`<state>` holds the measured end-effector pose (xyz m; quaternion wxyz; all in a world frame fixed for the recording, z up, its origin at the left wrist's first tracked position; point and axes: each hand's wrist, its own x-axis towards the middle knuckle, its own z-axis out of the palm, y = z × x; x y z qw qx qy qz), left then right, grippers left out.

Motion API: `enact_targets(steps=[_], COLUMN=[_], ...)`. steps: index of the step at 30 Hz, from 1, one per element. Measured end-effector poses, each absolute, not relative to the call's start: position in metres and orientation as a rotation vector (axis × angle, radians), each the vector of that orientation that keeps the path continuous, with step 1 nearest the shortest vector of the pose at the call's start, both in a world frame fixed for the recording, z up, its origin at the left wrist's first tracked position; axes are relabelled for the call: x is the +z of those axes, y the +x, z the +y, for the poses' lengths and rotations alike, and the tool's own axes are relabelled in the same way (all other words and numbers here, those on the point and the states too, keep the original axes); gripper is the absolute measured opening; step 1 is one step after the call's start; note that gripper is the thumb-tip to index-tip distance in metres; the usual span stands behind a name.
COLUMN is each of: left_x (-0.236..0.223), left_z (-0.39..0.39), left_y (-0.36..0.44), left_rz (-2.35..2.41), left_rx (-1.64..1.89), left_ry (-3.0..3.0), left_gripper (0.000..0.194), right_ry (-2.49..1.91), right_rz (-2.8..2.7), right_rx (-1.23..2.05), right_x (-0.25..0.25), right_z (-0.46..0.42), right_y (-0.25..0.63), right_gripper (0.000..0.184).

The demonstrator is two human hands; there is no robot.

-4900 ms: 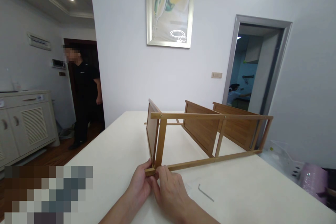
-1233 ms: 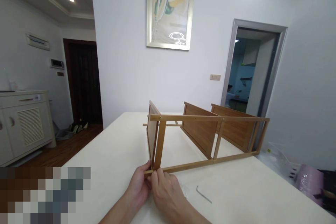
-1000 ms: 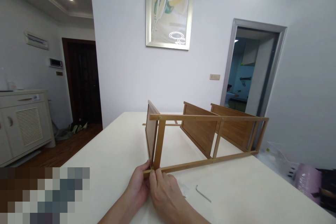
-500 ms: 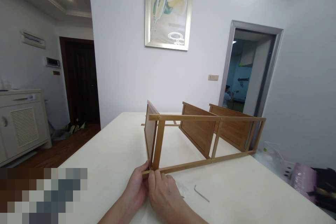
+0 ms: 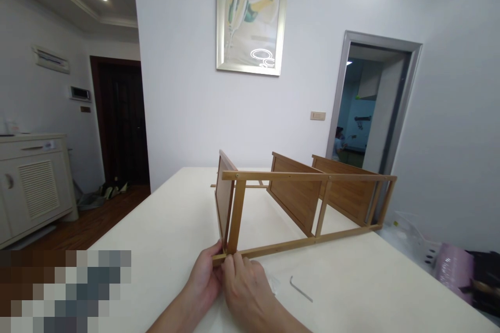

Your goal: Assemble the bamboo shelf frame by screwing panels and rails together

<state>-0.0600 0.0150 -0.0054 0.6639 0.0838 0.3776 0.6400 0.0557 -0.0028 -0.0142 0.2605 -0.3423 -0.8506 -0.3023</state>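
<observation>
From the head camera, the wooden shelf unit [image 5: 295,195] is lying down on the white table [image 5: 351,281], not standing up. Long axis goes left to right, tilted a little so the right end sits farther from the person and the left end is closest. The upper rail [image 5: 285,175] and lower rail [image 5: 281,247] both follow that line, and their left ends poke out past the end panel [image 5: 225,192]. All three panels are on edge, crosswise to the long axis and reaching back toward the wall.

Both hands are at the near lower left corner. The left hand [image 5: 205,276] is curled around the lower rail's end, so that one's gripping the unit. The right hand [image 5: 248,283] has its fingers bunched up against the same corner, but the tips are hidden, so I can't tell if they're pinching anything.

Just right of that hand there's some clear plastic [image 5: 274,285], then a hex key [image 5: 300,289] lying loose, its long arm angling toward the person and to the right.
</observation>
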Motion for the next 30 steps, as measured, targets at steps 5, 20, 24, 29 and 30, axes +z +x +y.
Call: enact_targets(steps=[5, 20, 24, 29, 30], left_x=[-0.005, -0.004, -0.005, -0.011, -0.012], left_z=[0.016, 0.016, 0.017, 0.021, 0.022], left_y=[-0.061, -0.065, -0.07, -0.076, -0.076], left_rz=[0.823, 0.891, 0.991, 1.113, 1.135], left_rx=[1.459, 1.476, 1.466, 1.473, 1.475], left_ry=[0.233, 0.308, 0.336, 0.403, 0.423], left_gripper=[0.014, 0.011, 0.009, 0.009, 0.009], right_ry=[-0.903, -0.794, -0.902, -1.099, -1.169], right_rz=[-2.178, -2.111, -1.978, -1.75, -1.734], right_rx=[-0.664, -0.552, -0.601, -0.64, -0.642], right_x=[-0.016, 0.004, 0.009, -0.008, -0.012], right_z=[0.004, -0.004, -0.008, -0.015, -0.017], right_y=[0.064, 0.08, 0.105, 0.177, 0.191], right_gripper=[0.019, 0.015, 0.015, 0.02, 0.02])
